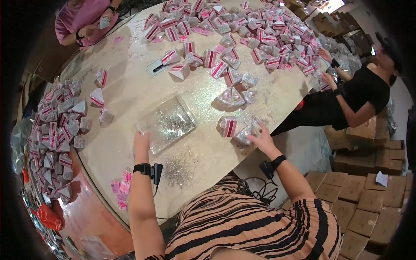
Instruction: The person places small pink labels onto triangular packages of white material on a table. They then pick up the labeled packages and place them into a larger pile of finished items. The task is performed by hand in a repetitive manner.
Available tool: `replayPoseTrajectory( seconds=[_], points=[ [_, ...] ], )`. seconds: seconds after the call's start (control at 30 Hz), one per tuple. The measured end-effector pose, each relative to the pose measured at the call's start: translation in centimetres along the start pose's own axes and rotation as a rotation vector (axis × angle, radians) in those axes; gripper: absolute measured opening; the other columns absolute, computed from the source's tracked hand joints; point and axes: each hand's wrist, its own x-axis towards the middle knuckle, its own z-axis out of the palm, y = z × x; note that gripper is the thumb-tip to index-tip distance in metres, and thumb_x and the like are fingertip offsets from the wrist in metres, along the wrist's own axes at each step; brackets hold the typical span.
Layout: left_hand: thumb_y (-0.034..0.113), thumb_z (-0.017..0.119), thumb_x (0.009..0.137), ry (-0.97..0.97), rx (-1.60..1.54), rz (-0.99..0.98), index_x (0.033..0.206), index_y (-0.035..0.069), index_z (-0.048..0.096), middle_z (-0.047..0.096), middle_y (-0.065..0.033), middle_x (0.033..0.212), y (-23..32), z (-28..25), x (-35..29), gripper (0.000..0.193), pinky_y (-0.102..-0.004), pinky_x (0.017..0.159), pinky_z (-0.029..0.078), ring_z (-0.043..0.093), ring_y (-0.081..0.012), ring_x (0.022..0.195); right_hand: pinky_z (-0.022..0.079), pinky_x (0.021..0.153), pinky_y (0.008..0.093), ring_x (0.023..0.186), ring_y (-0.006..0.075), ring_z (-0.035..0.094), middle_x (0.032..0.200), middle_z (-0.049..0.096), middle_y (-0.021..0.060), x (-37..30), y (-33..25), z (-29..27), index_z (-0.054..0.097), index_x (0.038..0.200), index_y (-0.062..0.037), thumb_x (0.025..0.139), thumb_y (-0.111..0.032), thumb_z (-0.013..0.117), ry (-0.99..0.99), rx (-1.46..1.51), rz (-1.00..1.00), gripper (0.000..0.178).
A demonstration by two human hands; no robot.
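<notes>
A clear plastic tray (pixel 187 109) with thin silvery pins in it lies at the middle of the table. My left hand (pixel 141 142) has its fingers closed on the tray's near left corner. More loose pins (pixel 175 169) are scattered on the tabletop just in front of the tray. At the table's right edge, my right hand (pixel 265 143) grips a glittery cake-slice ornament (pixel 242 135), thumb on the near side and fingers on the far side. Beside it stands another slice (pixel 228 127) with a pink-striped side. Several glittery slices (pixel 229 99) sit together just beyond.
Cake-slice ornaments are heaped at the far side (pixel 268 34) and left (pixel 56 134). Pink tags (pixel 122 188) lie near my left forearm. One co-worker (pixel 359 91) reaches in from the right; another (pixel 86 21) holds a piece at far left. Cardboard boxes (pixel 359 203) stand at right.
</notes>
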Motion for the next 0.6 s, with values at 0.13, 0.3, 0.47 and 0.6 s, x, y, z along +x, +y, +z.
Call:
replayPoseTrajectory(
  seconds=[0.13,0.3,0.47,0.6],
  points=[
    [0.024,0.058,0.079,-0.048,0.223,0.224,0.103,-0.005,0.058,0.060,-0.0247,0.090,-2.4,-0.3,1.0,0.037,-0.0400,0.063,0.047,0.060,-0.0302,0.079,0.043,0.090,0.0416,0.110,0.0393,0.048,0.125,0.040,0.0247,0.3,-5.8,0.6,0.031,0.136,-0.0069,0.065,-0.046,0.075,-0.006,-0.044,-0.056,0.092],
    [0.011,0.049,0.079,-0.031,0.389,0.168,0.091,-0.004,0.063,0.061,-0.0274,0.089,-1.6,0.1,1.6,0.024,-0.0450,0.072,0.050,0.060,-0.0403,0.083,0.043,0.087,0.0441,0.107,0.0403,0.047,0.119,0.042,0.0238,2.2,-7.2,2.7,0.036,0.132,-0.0090,0.067,-0.037,0.075,-0.002,-0.072,-0.241,0.082],
    [0.015,0.050,0.078,0.016,0.437,0.112,0.101,-0.004,0.058,0.061,-0.0286,0.094,-0.6,0.1,0.6,0.031,-0.0477,0.078,0.048,0.058,-0.0438,0.090,0.036,0.096,0.0421,0.111,0.0363,0.045,0.121,0.043,0.0215,2.4,-12.5,3.3,0.043,0.127,-0.0055,0.073,-0.026,0.069,0.193,-0.481,-0.503,0.064],
    [0.017,0.050,0.078,0.093,0.299,0.022,0.099,-0.004,0.058,0.061,-0.0289,0.096,-0.4,0.0,0.1,0.030,-0.0484,0.079,0.047,0.058,-0.0443,0.092,0.037,0.097,0.0416,0.112,0.0376,0.047,0.120,0.049,0.0247,4.5,-17.1,7.2,0.041,0.128,0.0009,0.075,-0.034,0.068,-0.034,-0.178,-0.572,0.069]
  ],
)
